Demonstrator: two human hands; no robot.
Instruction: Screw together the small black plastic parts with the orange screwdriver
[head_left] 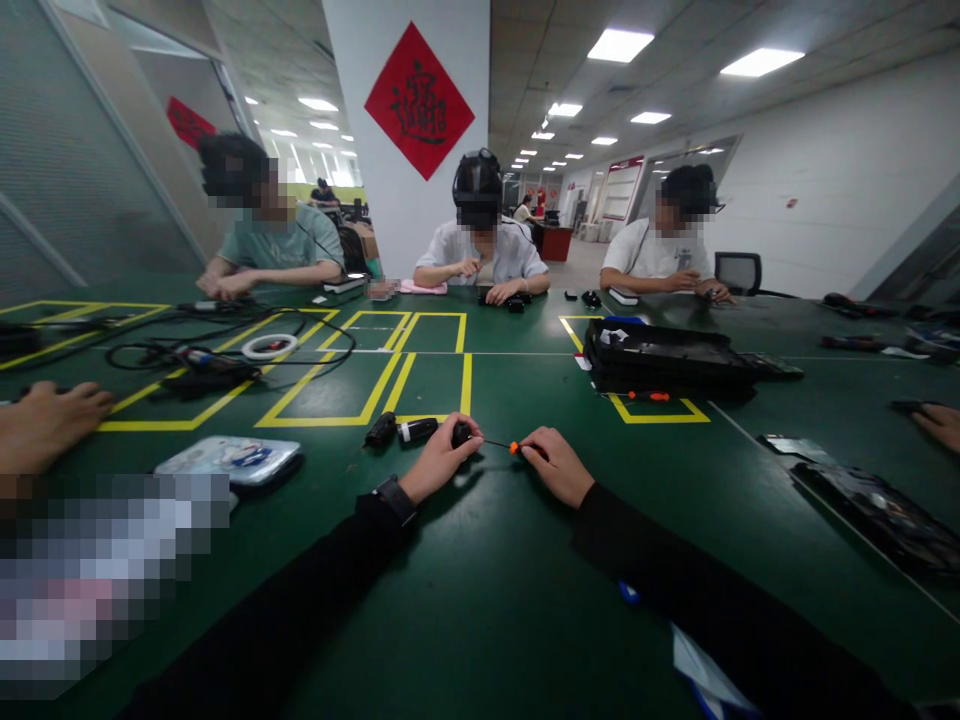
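Fingers of my left hand (441,460) are wrapped round a small black part (461,434) above the green table (480,580). My right hand (556,466) grips a screwdriver (514,448) with an orange and black handle. Its thin shaft points left, and the tip is at or very near the black part; contact is too small to tell. Just left of my left hand lie a black and white cylindrical piece (417,430) and a dark piece (381,430).
A black casing (660,352) and an orange screwdriver (649,396) lie back right. Cables and a white ring (270,347) are back left, with a patterned case (229,460) nearer. Other people's hands (56,420) show at both edges; three people sit opposite.
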